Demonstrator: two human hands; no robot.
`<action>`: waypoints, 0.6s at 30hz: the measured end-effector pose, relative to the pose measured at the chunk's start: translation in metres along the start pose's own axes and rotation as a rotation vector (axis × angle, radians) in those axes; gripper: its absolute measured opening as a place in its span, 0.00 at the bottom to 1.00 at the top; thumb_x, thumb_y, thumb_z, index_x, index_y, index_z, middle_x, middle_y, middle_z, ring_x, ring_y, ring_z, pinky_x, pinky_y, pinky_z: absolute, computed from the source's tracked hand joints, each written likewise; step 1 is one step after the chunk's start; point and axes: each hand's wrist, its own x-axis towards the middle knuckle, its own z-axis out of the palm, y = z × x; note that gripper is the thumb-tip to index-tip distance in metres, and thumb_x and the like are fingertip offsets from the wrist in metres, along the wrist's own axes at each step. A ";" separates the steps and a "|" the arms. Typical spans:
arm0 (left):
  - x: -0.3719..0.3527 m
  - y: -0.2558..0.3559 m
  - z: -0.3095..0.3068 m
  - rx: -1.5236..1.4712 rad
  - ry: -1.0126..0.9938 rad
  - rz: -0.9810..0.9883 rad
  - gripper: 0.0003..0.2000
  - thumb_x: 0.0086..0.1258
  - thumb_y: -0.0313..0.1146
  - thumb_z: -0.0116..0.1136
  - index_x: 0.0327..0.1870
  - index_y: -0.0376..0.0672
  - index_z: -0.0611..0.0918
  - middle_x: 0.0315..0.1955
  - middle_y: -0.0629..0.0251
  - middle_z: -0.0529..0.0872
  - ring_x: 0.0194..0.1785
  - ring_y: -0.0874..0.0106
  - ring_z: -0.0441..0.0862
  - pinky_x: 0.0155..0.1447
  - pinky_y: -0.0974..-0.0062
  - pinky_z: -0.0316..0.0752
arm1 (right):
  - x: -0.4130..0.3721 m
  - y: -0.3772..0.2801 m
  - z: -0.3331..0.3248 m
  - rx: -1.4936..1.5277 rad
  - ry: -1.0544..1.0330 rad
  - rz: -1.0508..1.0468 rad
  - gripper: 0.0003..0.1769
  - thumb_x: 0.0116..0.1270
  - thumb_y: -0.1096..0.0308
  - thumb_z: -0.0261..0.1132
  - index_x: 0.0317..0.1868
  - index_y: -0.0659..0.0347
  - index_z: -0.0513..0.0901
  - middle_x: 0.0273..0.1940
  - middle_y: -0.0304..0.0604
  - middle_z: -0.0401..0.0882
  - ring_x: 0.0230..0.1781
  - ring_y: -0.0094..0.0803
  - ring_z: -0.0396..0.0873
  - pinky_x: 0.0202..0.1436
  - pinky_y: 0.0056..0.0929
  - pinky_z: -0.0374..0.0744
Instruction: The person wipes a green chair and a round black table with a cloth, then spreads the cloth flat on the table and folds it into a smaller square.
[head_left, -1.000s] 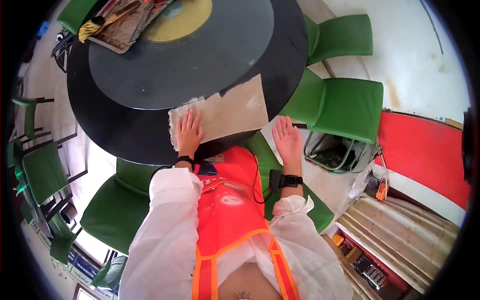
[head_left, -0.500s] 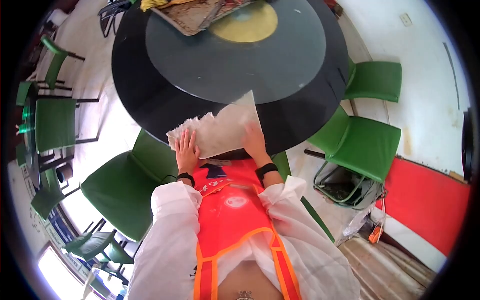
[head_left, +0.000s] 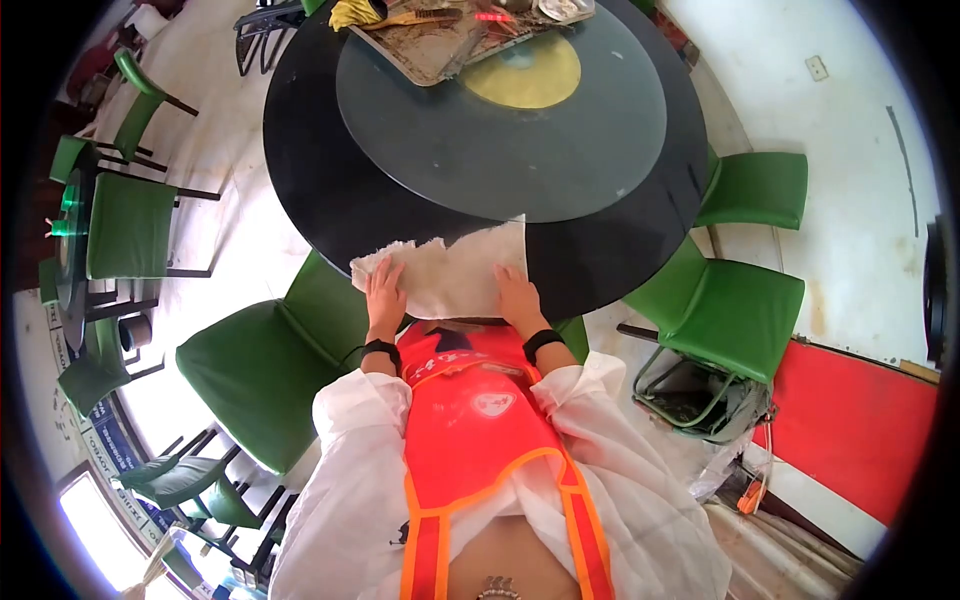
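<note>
A torn beige sheet (head_left: pixel 452 275), like paper or thin card, lies at the near edge of the round black table (head_left: pixel 600 255). Its far edge is ragged on the left and rises to a point at the right. My left hand (head_left: pixel 384 296) rests on the sheet's left end, fingers spread. On the right end lies my right hand (head_left: pixel 517 297), its fingers stretched out flat on the sheet. I wear a black band on each wrist and a red apron (head_left: pixel 480 420).
A grey glass turntable (head_left: pixel 420 150) with a yellow centre tops the table. On it sits a stained metal tray (head_left: pixel 400 52) with a brush (head_left: pixel 425 17), a yellow glove (head_left: pixel 355 12) and a red-handled tool (head_left: pixel 492 17). Green chairs (head_left: pixel 240 370) stand around.
The view has shifted, showing more of the tray. The sheet has turned slightly and its pointed corner sits lower. My right hand, blurred before, is now sharp at the sheet's right end.
</note>
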 end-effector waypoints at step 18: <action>-0.022 0.008 -0.004 0.126 -0.174 0.025 0.30 0.55 0.25 0.48 0.64 0.48 0.65 0.68 0.59 0.54 0.72 0.63 0.49 0.71 0.55 0.47 | 0.012 0.011 0.024 0.141 0.362 0.176 0.20 0.47 0.71 0.64 0.45 0.56 0.75 0.40 0.47 0.78 0.39 0.46 0.77 0.41 0.43 0.72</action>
